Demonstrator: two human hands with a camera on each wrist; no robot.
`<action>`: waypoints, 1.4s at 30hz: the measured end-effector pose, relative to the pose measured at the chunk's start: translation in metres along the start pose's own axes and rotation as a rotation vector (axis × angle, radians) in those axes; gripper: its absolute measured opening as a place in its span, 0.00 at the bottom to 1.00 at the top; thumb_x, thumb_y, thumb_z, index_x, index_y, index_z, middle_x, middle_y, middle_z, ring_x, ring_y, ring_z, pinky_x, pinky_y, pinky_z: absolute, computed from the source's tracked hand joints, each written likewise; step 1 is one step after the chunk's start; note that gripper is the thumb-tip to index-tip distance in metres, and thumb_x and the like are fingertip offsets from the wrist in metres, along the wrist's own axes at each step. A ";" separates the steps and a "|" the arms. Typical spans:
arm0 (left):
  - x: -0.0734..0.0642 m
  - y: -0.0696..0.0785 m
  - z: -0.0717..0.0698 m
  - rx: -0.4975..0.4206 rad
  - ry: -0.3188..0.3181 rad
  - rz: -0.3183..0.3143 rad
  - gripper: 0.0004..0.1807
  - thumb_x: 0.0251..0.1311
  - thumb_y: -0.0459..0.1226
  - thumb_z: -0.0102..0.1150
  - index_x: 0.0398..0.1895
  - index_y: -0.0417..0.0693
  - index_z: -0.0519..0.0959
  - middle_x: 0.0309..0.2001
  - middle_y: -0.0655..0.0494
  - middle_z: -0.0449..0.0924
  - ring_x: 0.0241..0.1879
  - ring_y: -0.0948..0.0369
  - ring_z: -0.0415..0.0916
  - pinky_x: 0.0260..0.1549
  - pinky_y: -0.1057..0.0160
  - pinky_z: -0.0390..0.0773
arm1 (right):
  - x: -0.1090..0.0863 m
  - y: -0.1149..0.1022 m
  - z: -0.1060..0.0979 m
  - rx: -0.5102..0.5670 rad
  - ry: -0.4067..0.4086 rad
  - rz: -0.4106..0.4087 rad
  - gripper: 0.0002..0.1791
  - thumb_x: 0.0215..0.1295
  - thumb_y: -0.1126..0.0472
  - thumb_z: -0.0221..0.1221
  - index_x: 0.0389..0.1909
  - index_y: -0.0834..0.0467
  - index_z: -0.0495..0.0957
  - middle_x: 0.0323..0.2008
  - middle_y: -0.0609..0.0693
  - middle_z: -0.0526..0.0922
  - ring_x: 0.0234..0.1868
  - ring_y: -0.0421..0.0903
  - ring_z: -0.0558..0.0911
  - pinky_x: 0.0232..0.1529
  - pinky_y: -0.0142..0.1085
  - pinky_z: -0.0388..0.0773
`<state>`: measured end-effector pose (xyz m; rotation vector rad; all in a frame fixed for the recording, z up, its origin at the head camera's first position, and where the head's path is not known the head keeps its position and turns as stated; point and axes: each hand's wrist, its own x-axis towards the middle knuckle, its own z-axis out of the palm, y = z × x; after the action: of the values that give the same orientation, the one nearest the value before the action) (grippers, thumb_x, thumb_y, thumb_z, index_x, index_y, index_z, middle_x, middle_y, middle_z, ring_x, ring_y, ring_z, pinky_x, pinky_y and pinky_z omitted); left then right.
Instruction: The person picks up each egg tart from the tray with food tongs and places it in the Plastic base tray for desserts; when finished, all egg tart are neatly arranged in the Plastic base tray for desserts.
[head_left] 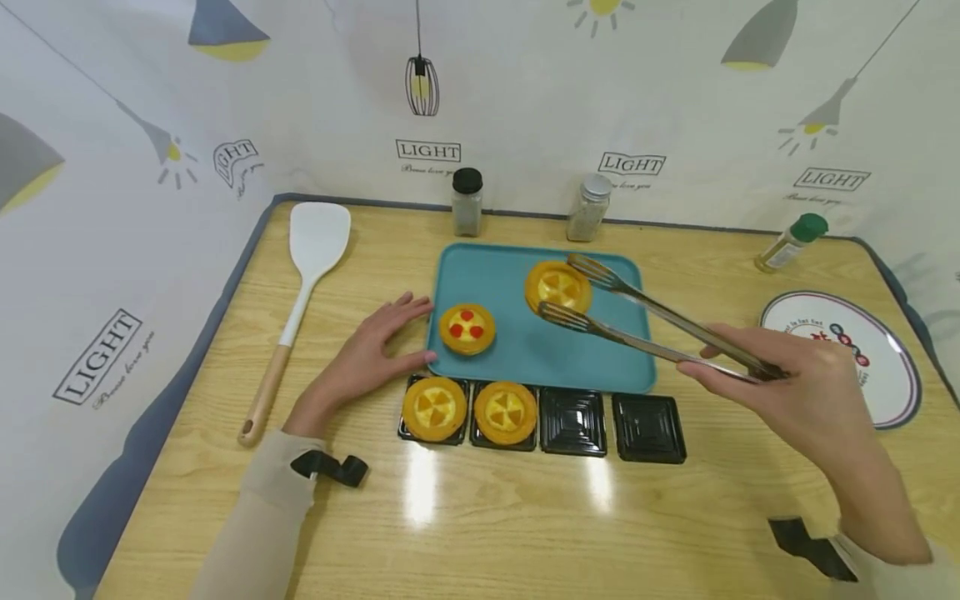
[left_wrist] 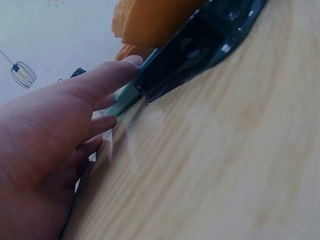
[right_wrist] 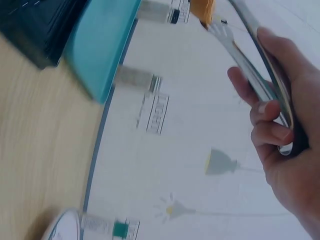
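My right hand (head_left: 802,392) grips metal tongs (head_left: 660,308), fingers curled round the handle end in the right wrist view. The tong tips stand on either side of an egg tart (head_left: 557,287) topped with orange wedges, over the back of the blue tray (head_left: 570,358). My left hand (head_left: 367,354) lies at the tray's left edge, fingers extended and fingertips right at the rim. Near it on the tray sits a tart with red dots (head_left: 467,329). In front, two wedge-topped tarts, the left one (head_left: 434,408) and the right one (head_left: 505,412), rest in black plastic trays.
Two more black plastic trays, a middle one (head_left: 573,422) and a right one (head_left: 648,428), continue the row. A white spatula (head_left: 300,275) lies at left. Behind the blue tray stand two shakers (head_left: 467,204); a green-capped bottle (head_left: 791,242) and an oval plate (head_left: 888,367) are at right.
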<state>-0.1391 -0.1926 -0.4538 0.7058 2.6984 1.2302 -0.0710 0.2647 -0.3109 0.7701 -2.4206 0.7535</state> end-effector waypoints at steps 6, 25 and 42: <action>0.000 -0.002 0.000 0.007 -0.001 -0.004 0.40 0.59 0.56 0.65 0.74 0.60 0.63 0.74 0.60 0.57 0.75 0.58 0.42 0.72 0.48 0.41 | -0.045 0.001 -0.024 0.037 -0.081 0.073 0.24 0.34 0.64 0.80 0.40 0.58 0.88 0.29 0.42 0.86 0.16 0.27 0.66 0.17 0.19 0.62; 0.002 -0.004 0.002 0.018 -0.003 0.008 0.40 0.60 0.56 0.64 0.74 0.59 0.62 0.74 0.60 0.57 0.75 0.59 0.42 0.72 0.52 0.40 | -0.100 0.000 -0.018 0.043 -0.250 0.112 0.30 0.28 0.66 0.80 0.42 0.53 0.88 0.31 0.38 0.84 0.18 0.25 0.63 0.18 0.18 0.61; 0.001 -0.003 0.003 0.005 0.002 -0.006 0.40 0.60 0.55 0.64 0.74 0.60 0.63 0.74 0.60 0.57 0.75 0.59 0.41 0.72 0.49 0.40 | -0.091 -0.003 -0.018 0.062 -0.181 0.124 0.34 0.25 0.66 0.81 0.44 0.55 0.87 0.29 0.37 0.84 0.17 0.26 0.59 0.16 0.19 0.58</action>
<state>-0.1408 -0.1918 -0.4574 0.6962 2.7038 1.2244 0.0013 0.3073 -0.3502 0.7458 -2.6381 0.8431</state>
